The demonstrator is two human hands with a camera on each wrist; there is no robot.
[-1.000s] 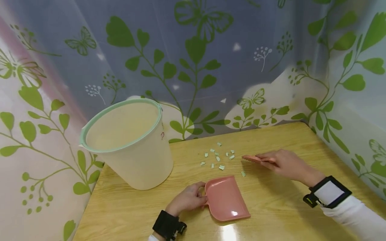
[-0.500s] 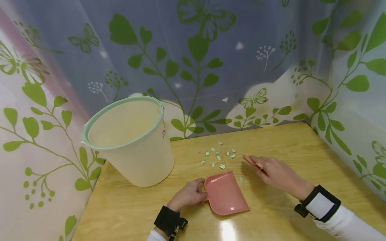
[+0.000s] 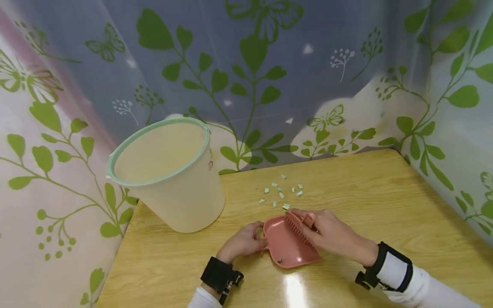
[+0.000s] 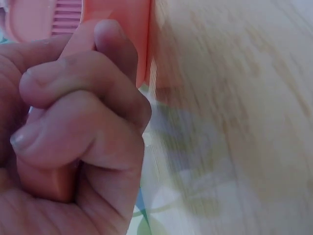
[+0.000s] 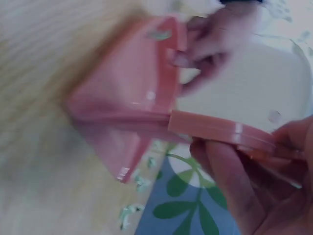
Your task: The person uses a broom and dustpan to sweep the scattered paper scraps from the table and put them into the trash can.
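My left hand point(image 3: 243, 242) grips the handle of a pink dustpan point(image 3: 278, 239) that lies on the table; its curled fingers point(image 4: 83, 122) wrap that handle in the left wrist view. In my right hand point(image 3: 333, 237) is a small pink brush point(image 3: 296, 226), held with its bristles over the dustpan's open side. One small paper-like scrap point(image 3: 280, 260) lies inside the pan, and the right wrist view shows a pale green scrap point(image 5: 160, 35) there. Several more pale green scraps point(image 3: 281, 195) are scattered on the wood behind the pan, one close to the brush's tip.
A tall cream bucket point(image 3: 185, 201) with a mint-green rim stands at the left of the wooden table point(image 3: 369, 192). A leaf-printed curtain point(image 3: 215, 64) hangs behind the table and along both sides.
My right hand has swept the brush leftward from the right of the dustpan to over it. The scrap lying at the pan's open edge is now inside. The left hand keeps its grip.
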